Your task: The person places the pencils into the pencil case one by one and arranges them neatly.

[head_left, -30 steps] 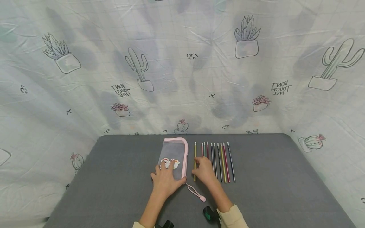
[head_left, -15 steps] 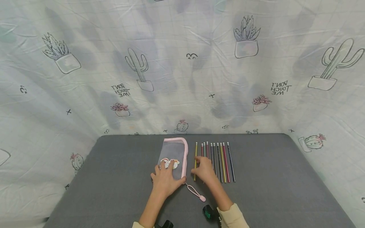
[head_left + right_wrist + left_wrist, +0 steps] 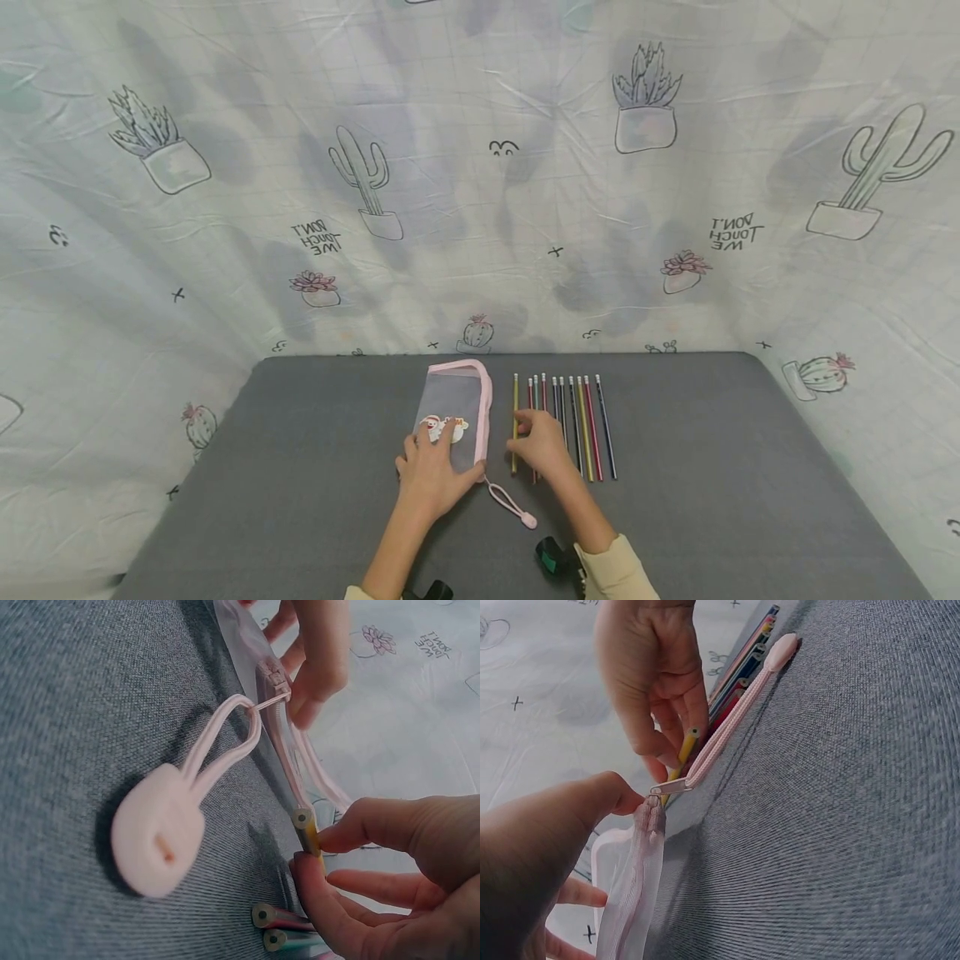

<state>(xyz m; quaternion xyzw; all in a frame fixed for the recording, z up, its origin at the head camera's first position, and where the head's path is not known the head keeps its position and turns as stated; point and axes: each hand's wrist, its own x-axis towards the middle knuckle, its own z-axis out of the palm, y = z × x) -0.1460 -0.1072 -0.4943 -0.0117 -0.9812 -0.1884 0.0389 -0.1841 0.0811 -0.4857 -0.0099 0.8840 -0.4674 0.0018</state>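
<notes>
A see-through pencil pouch (image 3: 450,387) with a pink zipper edge and a cartoon print lies on the grey table. My left hand (image 3: 429,482) rests on its lower part, fingers spread. In the left wrist view the left thumb (image 3: 607,796) touches the zipper's end, beside the pull with its pink cord loop (image 3: 727,724). To the right of the pouch, my right hand (image 3: 540,442) pinches a yellow pencil (image 3: 515,396) between thumb and fingers. The right wrist view shows that pencil's end (image 3: 303,819) at the fingertips. Several other pencils (image 3: 588,417) lie in a row under and beyond the right hand.
The dark grey tabletop (image 3: 712,467) stretches out on both sides of the hands. Behind it hangs a pale cloth (image 3: 480,183) printed with cacti. Dark wrist devices (image 3: 551,556) sit at both sleeves.
My right hand has shifted slightly right with the yellow pencil, which now lies a little farther from the pouch. The left hand stays on the pouch. The head view has moved slightly.
</notes>
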